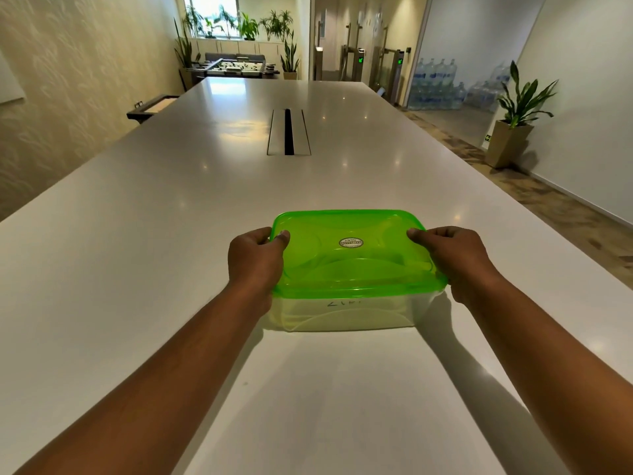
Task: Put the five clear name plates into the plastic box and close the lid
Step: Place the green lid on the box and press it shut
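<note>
A clear plastic box (342, 313) with rounded corners stands on a long, glossy white bench (137, 269), on the bench's midline and nearer its near end than its far end. A translucent green lid (356, 255), a rounded rectangle with moulded curved ridges and a small oval sticker (351, 242) at its centre, sits on top of the box and covers the whole opening. Faint handwriting shows on the near wall of the box. The walls are cloudy and the lid is tinted; the name plates cannot be made out inside. The left hand (255, 262) grips the left edge of the lid, thumb on top and fingers curled down the side. The right hand (455, 260) grips the right edge in mirror fashion, thumb pressed flat on the lid. A slotted metal cable hatch (288, 132) is set flush in the bench towards its far end.
</note>
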A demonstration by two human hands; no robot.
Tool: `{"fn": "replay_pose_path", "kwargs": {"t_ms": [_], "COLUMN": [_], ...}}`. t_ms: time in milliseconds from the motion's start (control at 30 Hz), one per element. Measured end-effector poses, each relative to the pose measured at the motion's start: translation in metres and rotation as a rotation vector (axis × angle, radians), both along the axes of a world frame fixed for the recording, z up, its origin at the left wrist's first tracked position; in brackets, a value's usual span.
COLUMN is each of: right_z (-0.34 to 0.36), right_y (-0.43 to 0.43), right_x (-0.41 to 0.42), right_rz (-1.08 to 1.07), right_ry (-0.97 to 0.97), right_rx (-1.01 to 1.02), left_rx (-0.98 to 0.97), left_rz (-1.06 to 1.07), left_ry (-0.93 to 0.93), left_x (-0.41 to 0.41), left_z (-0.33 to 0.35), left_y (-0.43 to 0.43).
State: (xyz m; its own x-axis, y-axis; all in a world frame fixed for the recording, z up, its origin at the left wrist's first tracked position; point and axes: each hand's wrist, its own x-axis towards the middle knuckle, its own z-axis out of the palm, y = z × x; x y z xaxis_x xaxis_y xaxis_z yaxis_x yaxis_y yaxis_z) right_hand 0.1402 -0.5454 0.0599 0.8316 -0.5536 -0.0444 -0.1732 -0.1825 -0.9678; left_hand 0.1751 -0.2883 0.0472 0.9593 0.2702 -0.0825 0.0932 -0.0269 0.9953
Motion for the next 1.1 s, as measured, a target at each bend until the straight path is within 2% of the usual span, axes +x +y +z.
{"fn": "replay_pose_path", "kwargs": {"t_ms": [200,367,533,667,1100], "right_z": [-0.008,-0.009,0.0,0.013,0.014], "right_y": [0.003,0.003,-0.004,-0.004,-0.006], "right_x": [-0.004,-0.005,-0.001,0.009,0.029], "right_rz": [0.037,0.049,0.122,0.134,0.162], "right_ry": [0.059,0.066,0.192,0.194,0.179], "right_rx": [0.187,0.195,0.183,0.174,0.217], "left_rx": [-0.002,-0.016,-0.078,-0.106,-0.068], "left_rz": [0.012,0.014,-0.02,-0.041,-0.012], "left_ry": [-0.002,-0.003,0.101,0.183,0.121], "left_x": [-0.001,-0.002,0.009,0.016,0.027], "left_z": [-0.003,-0.003,0.0,0.005,0.002], "left_y": [-0.001,-0.003,0.006,0.01,0.007]}}
